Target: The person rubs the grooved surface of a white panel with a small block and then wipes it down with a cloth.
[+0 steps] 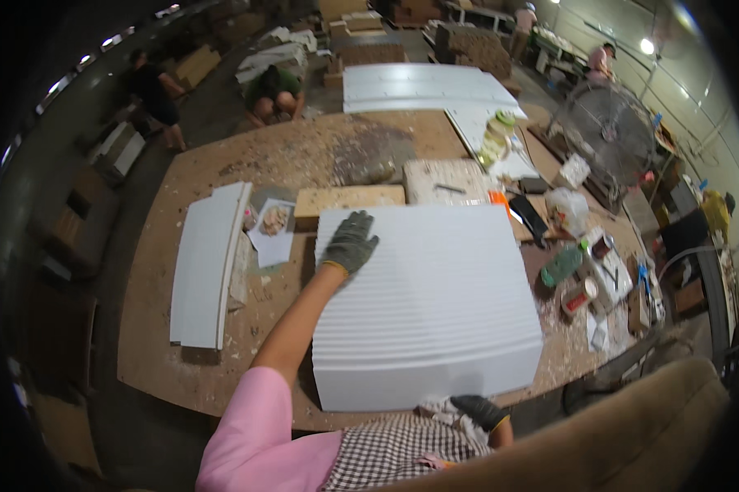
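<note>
A white panel (435,287) with ribs across its face lies in front of me, its near edge at the table's front. My left hand (350,244), in a dark grey-green glove, rests flat on the panel's left part, fingers stretched toward the far edge. By the near edge, my right hand (480,410), in the same kind of glove, is closed on a crumpled white rag (443,410). Part of that hand's grip is hidden. A checked apron and a pink sleeve show below.
Stacked white panels (209,266) lie at left. A wooden block (349,201) and a whitish block (443,176) sit beyond the panel. Bottles, including a green one (562,264), and a jar (579,297) crowd the right. A large fan (607,131) stands behind; other people work farther off.
</note>
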`<state>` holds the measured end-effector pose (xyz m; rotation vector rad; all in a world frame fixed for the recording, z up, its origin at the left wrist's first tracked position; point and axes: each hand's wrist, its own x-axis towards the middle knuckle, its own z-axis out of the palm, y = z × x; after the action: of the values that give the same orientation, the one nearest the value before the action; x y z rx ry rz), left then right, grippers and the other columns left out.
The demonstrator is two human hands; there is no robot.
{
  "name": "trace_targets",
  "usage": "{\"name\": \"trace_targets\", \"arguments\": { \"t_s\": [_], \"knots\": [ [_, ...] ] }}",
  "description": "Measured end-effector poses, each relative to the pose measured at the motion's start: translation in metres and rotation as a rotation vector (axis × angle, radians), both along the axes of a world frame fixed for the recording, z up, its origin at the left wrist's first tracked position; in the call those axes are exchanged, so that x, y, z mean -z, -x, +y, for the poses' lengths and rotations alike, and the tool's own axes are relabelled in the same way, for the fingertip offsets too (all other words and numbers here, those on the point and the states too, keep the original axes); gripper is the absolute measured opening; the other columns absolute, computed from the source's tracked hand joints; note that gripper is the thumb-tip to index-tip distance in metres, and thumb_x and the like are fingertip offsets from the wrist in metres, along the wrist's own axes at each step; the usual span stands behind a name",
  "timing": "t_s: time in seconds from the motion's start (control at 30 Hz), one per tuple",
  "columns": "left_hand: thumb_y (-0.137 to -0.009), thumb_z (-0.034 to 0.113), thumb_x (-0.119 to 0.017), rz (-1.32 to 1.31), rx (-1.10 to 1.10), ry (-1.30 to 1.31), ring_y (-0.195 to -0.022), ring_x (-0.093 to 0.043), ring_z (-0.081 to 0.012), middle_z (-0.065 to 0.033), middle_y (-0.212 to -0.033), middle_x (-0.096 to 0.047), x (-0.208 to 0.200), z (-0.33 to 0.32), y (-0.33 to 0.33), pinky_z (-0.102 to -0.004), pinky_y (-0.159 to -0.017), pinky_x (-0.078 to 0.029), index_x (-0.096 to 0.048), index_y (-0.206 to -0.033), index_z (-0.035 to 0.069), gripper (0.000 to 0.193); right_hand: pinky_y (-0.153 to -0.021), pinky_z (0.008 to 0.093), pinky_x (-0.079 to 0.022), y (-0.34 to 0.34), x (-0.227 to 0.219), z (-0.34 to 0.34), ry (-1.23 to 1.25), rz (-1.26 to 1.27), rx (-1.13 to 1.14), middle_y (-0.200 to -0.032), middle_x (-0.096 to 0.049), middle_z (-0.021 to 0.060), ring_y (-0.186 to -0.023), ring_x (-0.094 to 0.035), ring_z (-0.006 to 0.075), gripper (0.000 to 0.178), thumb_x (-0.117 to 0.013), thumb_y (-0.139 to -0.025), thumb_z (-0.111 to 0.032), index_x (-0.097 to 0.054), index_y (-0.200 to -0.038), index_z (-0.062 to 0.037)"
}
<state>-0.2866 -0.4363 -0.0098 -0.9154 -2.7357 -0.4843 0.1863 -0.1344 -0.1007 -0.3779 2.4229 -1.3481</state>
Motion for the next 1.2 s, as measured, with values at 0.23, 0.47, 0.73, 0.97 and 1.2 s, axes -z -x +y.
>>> {"name": "trace_targets", "arguments": {
  "t_s": [0.23, 0.47, 0.73, 0.97, 1.2],
  "knots": [
    [-0.098, 0.047, -0.044, -0.276, -0.099, 0.228, -0.127, -0.055, -0.0365, -0.0208, -0.137, -0.060, -0.015, 0.088, 0.074, -0.0473, -0.110, -0.040, -0.064, -0.129, 0.005, 0.056, -0.078, 0.0367, -0.054, 0.017, -0.041, -0.039, -0.095, -0.552, 0.258, -0.080, -0.073, 0.0144, -0.079, -0.070, 0.0285, 0.055, -0.067, -0.088, -0.061, -0.079, -0.094, -0.0080],
    [-0.101, 0.057, -0.030, -0.472, -0.225, 0.320, -0.121, -0.061, -0.0380, -0.0211, -0.128, -0.066, -0.014, 0.077, 0.096, -0.0495, -0.107, -0.043, -0.069, -0.123, 0.003, 0.071, -0.083, 0.0401, -0.051, 0.059, -0.076, -0.075, -0.404, -0.572, 0.434, -0.079, -0.073, 0.0134, -0.078, -0.070, 0.0277, 0.054, -0.063, -0.087, -0.061, -0.079, -0.083, -0.0093],
    [-0.103, 0.057, -0.024, -0.237, -0.168, 0.343, -0.109, -0.068, -0.0363, -0.0182, -0.110, -0.074, -0.021, 0.069, 0.033, -0.0558, -0.094, -0.049, -0.075, -0.112, 0.003, 0.074, -0.095, 0.0437, -0.042, 0.184, -0.126, -0.139, -0.489, -0.052, 0.495, -0.088, -0.074, 0.0096, -0.087, -0.070, 0.0245, 0.038, -0.060, -0.090, -0.046, -0.079, -0.086, -0.0133],
    [-0.104, 0.052, -0.031, -0.128, -0.133, 0.420, -0.093, -0.070, -0.0314, -0.0156, -0.091, -0.075, -0.029, 0.053, -0.039, -0.0477, -0.084, -0.048, -0.079, -0.087, 0.006, 0.068, -0.105, 0.0468, -0.035, 0.339, -0.172, -0.237, -0.800, 0.152, 0.720, -0.096, -0.076, 0.0062, -0.095, -0.071, 0.0217, 0.027, -0.057, -0.093, -0.033, -0.078, -0.089, -0.0168],
    [-0.104, 0.047, -0.034, -0.311, 0.048, 0.329, -0.107, -0.067, -0.0374, -0.0236, -0.116, -0.069, -0.016, -0.007, -0.006, -0.0494, -0.099, -0.048, -0.072, -0.113, 0.001, 0.060, -0.113, 0.0494, -0.030, 0.402, -0.191, -0.292, -0.878, 0.215, 0.716, -0.102, -0.077, 0.0040, -0.101, -0.071, 0.0200, 0.023, -0.055, -0.095, -0.023, -0.078, -0.092, -0.0192]
  ]
}}
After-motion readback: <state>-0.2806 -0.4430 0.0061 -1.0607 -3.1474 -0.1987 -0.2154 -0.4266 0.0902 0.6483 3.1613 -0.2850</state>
